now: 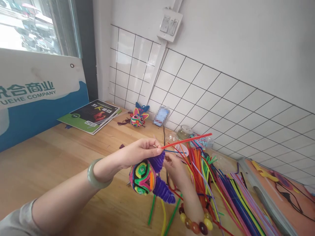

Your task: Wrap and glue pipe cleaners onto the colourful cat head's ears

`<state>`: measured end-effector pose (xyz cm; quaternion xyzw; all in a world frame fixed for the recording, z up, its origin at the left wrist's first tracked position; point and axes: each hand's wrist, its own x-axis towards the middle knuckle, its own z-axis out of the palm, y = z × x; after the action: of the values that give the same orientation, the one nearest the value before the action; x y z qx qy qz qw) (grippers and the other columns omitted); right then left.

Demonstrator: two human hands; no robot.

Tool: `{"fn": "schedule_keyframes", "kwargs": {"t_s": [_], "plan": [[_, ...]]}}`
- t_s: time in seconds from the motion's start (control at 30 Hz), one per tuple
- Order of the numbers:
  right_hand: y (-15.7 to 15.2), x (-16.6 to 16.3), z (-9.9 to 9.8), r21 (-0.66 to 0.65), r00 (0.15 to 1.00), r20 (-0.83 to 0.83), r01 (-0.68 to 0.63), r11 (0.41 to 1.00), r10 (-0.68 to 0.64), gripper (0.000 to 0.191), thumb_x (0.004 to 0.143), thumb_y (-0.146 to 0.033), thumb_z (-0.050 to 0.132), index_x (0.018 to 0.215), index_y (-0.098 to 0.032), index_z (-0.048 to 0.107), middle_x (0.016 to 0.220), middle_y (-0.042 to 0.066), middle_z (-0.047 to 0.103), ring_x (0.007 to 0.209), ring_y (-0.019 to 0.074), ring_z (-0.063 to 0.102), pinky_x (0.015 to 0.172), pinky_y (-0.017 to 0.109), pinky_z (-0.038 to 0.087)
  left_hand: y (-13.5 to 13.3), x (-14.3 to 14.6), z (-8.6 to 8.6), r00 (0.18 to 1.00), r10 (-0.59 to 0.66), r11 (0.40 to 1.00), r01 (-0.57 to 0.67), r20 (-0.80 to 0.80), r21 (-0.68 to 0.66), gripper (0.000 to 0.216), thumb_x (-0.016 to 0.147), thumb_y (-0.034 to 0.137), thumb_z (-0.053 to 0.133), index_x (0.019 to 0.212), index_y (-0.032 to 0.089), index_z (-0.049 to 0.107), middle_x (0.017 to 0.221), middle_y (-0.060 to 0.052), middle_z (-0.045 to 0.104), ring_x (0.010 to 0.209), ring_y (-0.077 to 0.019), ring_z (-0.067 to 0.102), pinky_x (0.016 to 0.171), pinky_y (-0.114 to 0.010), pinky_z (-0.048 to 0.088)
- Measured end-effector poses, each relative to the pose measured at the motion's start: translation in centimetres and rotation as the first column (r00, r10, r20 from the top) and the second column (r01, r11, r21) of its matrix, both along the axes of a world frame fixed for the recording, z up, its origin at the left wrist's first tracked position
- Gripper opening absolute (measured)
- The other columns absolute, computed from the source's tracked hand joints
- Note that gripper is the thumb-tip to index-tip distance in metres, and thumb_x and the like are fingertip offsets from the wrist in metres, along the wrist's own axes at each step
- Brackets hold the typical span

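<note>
My left hand [149, 149] pinches a red pipe cleaner [189, 141] between thumb and fingertips, right at the top of a purple ear. The ear belongs to a round craft head [142, 177] wrapped in green, pink, black and yellow pipe cleaners, which hangs below the hand. A second purple ear [164, 190] points down to the right. My right hand [175, 167] is curled beside the upper ear, its fingertips close to the ear's edge. What those fingers hold, if anything, is hidden.
Loose pipe cleaners in many colours [246, 200] spread over the table's right side. At the back stand a finished craft head [137, 118], a blurred phone [161, 116] and a glass jar [185, 131]. Books [91, 114] lie at back left; yellow-handled scissors [264, 171] at right.
</note>
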<state>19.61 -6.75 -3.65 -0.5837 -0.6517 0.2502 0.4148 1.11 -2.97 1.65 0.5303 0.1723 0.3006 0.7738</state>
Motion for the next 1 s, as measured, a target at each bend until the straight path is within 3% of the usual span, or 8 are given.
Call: {"fn": "schedule_keyframes", "kwargs": {"t_s": [0.07, 0.23, 0.43, 0.6, 1.0], "plan": [[-0.6, 0.4, 1.7, -0.055, 0.988, -0.154, -0.036, 0.998, 0.027, 0.029, 0.08, -0.037, 0.055, 0.101, -0.017, 0.06, 0.089, 0.006, 0.064, 0.082, 0.0183, 0.06, 0.073, 0.032, 0.049, 0.0, 0.3, -0.5, 1.0, -0.023, 0.999, 0.023, -0.017, 0.043, 0.019, 0.079, 0.031, 0.058, 0.079, 0.013, 0.051, 0.071, -0.002, 0.06, 0.061, -0.0085, 0.056, 0.059, -0.02, 0.044], [-2.3, -0.3, 3.8, 0.078, 0.913, -0.402, -0.044, 0.996, 0.072, 0.03, 0.08, -0.036, 0.057, 0.105, -0.019, 0.056, 0.095, 0.007, 0.063, 0.076, 0.0161, 0.06, 0.071, 0.031, 0.05, -0.4, 1.0, -1.4, 0.994, -0.069, 0.991, 0.078, -0.084, 0.105, 0.023, 0.079, 0.036, 0.057, 0.082, 0.012, 0.055, 0.07, 0.001, 0.055, 0.061, -0.0075, 0.05, 0.059, -0.02, 0.042], [-2.9, -1.2, 4.4, 0.122, 0.962, -0.273, 0.047, 0.991, -0.012, 0.019, 0.083, -0.033, 0.053, 0.083, -0.019, 0.065, 0.07, 0.002, 0.06, 0.068, 0.0144, 0.057, 0.064, 0.026, 0.048, -0.4, 1.1, -1.4, 0.991, -0.085, 0.991, 0.095, -0.105, 0.096, 0.023, 0.08, 0.035, 0.056, 0.081, 0.012, 0.053, 0.068, 0.002, 0.051, 0.059, -0.0058, 0.045, 0.058, -0.018, 0.038], [-3.2, -1.2, 4.8, 0.183, 0.982, -0.174, 0.099, 0.978, -0.067, 0.019, 0.083, -0.032, 0.053, 0.084, -0.019, 0.066, 0.072, 0.003, 0.062, 0.071, 0.0166, 0.058, 0.071, 0.031, 0.047, -0.2, 1.0, -1.4, 0.992, -0.083, 0.987, 0.095, -0.098, 0.128, 0.025, 0.08, 0.037, 0.055, 0.085, 0.013, 0.054, 0.07, 0.001, 0.05, 0.061, -0.0072, 0.045, 0.059, -0.019, 0.038], [-3.3, -1.2, 4.3, 0.273, 0.986, -0.109, 0.155, 0.949, -0.13, 0.014, 0.081, -0.028, 0.056, 0.087, -0.021, 0.067, 0.081, 0.004, 0.065, 0.074, 0.0174, 0.06, 0.067, 0.031, 0.049, 0.2, 1.0, -1.3, 0.995, -0.023, 0.979, 0.042, -0.098, 0.198, 0.022, 0.082, 0.035, 0.054, 0.083, 0.013, 0.054, 0.07, 0.001, 0.049, 0.061, -0.0072, 0.042, 0.057, -0.019, 0.035]]}}
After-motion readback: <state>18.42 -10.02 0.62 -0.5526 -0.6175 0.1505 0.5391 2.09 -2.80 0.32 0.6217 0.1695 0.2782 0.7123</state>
